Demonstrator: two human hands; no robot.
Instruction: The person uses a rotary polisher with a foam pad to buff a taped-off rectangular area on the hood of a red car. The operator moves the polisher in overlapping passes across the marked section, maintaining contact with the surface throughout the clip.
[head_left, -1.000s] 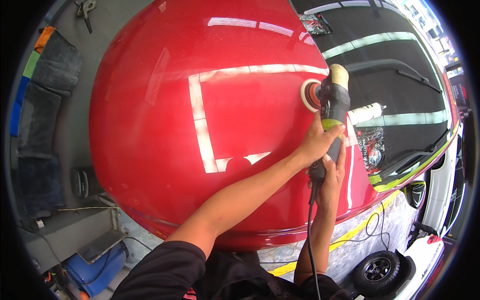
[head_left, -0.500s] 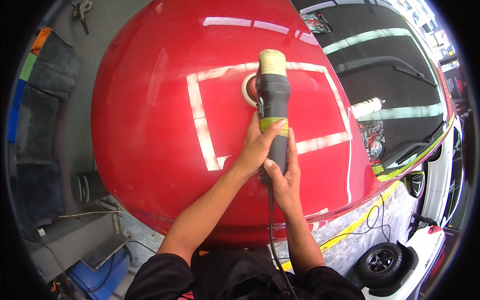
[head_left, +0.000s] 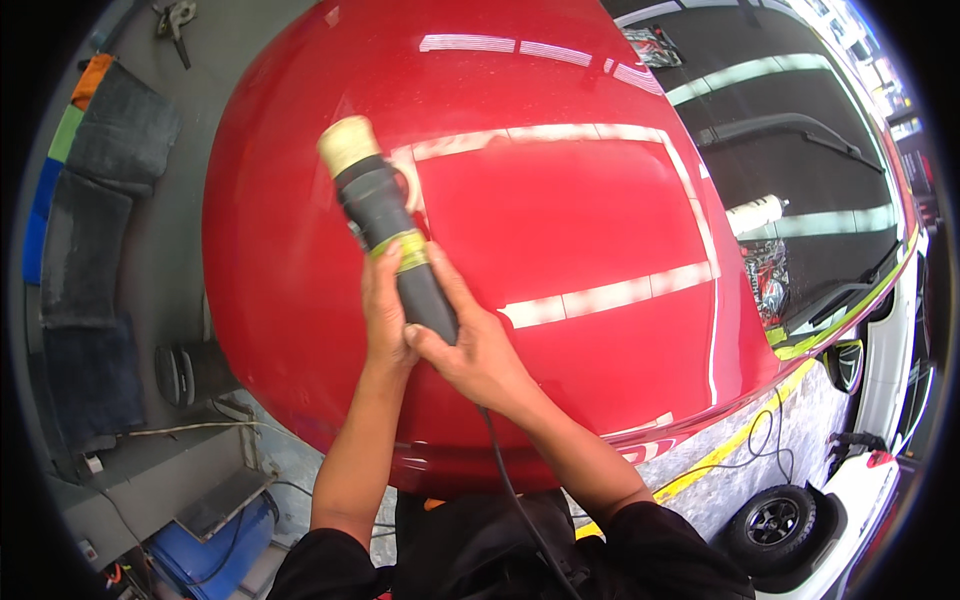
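A corded car polisher (head_left: 378,205), black with a cream front end and a yellow-green taped band, lies tilted over the red car hood (head_left: 560,215). Part of its pale round pad (head_left: 410,182) shows beside the body, at the hood's surface. My left hand (head_left: 385,312) wraps the grip from the left, just behind the band. From the right, my right hand (head_left: 468,345) closes round the same grip, its thumb near my left wrist. The power cord (head_left: 500,455) runs from the grip's rear down past my body. The pad's underside is hidden.
A white bottle (head_left: 757,214) lies by the dark windshield (head_left: 760,165), with plastic packets near the glass. Dark cloths (head_left: 85,250) hang at the left. A blue drum (head_left: 215,550) stands lower left. Cable loops lie on the floor at right, near a black-wheeled white vehicle (head_left: 870,520).
Both hands have carried the polisher left across the hood, and its front end now leans further left. The whole view has shifted slightly rightward.
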